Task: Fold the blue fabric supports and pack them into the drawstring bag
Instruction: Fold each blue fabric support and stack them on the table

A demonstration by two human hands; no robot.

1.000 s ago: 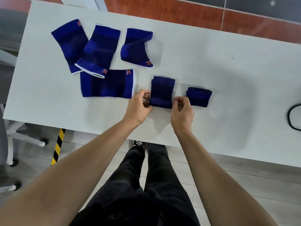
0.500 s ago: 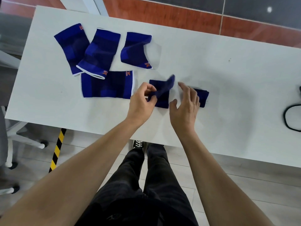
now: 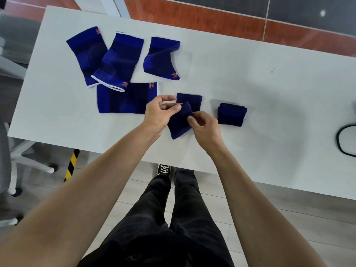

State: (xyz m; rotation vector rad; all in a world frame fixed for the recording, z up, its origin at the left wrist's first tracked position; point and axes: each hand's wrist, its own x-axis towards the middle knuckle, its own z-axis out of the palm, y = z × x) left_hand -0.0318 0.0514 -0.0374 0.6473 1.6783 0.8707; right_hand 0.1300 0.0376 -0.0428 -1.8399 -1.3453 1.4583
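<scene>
A small dark blue support point(image 3: 179, 124) is lifted just above the white table point(image 3: 269, 105), pinched at its top by my left hand point(image 3: 159, 112) and at its right edge by my right hand point(image 3: 204, 126). Right behind it another small blue piece point(image 3: 192, 102) lies flat. A folded blue support point(image 3: 232, 114) rests to the right of my hands. Several unfolded blue supports lie at the back left: one flat rectangle point(image 3: 123, 100), two overlapping ones point(image 3: 87, 53) point(image 3: 121, 60), and a curved one point(image 3: 161, 58). No drawstring bag is identifiable in view.
A black cord loop point(image 3: 344, 139) lies at the table's right edge. Office chair legs point(image 3: 28, 160) and a yellow-black striped strip point(image 3: 72, 164) are on the floor at the left. My legs in dark trousers stand at the near table edge.
Both hands rested at the sides of a flat stack a second ago. The left hand peeled the top piece up, and now both hands hold it lifted and drawn toward me.
</scene>
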